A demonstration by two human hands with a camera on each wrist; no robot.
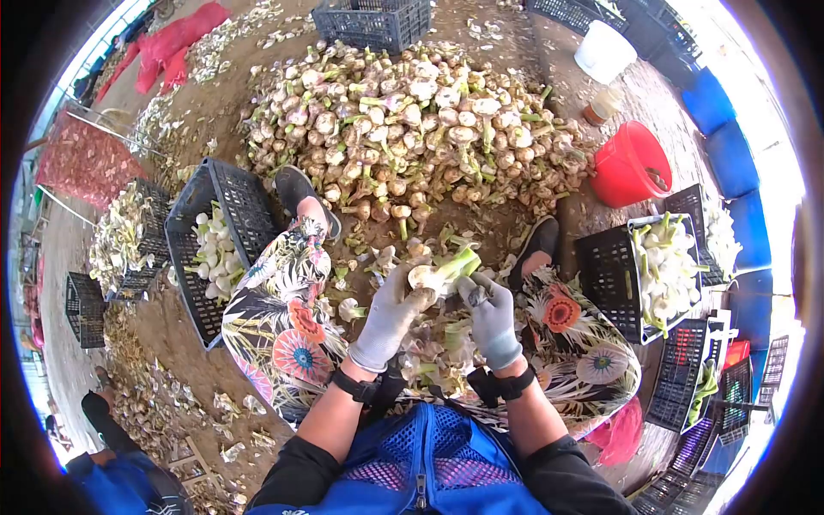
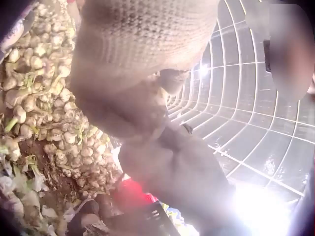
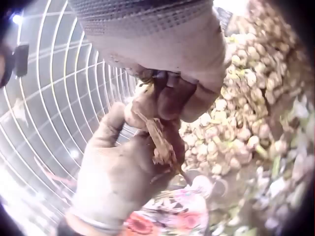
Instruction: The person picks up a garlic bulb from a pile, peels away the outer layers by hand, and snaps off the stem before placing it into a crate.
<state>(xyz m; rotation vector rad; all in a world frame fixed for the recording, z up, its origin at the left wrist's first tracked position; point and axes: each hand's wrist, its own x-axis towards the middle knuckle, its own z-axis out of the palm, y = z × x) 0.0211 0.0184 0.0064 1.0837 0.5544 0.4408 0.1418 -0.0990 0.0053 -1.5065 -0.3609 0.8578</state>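
Between my two gloved hands is a garlic bulb (image 1: 422, 277) with a thick green stem (image 1: 462, 263) that points up and to the right. My left hand (image 1: 390, 318) grips the bulb from the left, its thumb along the near side. Curled fingers of my right hand (image 1: 492, 319) pinch at the stem side of the same garlic. In the right wrist view a strip of dry brown husk (image 3: 160, 140) hangs from the bulb, and both hands meet around it. The left wrist view is blurred, and the gloves hide most of the garlic there.
A large heap of garlic (image 1: 412, 129) lies ahead on the dirt. Trimmed bulbs fill black crates (image 1: 210, 275) at the left and right. A red bucket (image 1: 631, 163) and a white bucket (image 1: 603, 53) stand at the right. Husks litter the ground between the legs. Another person (image 1: 129, 468) is at lower left.
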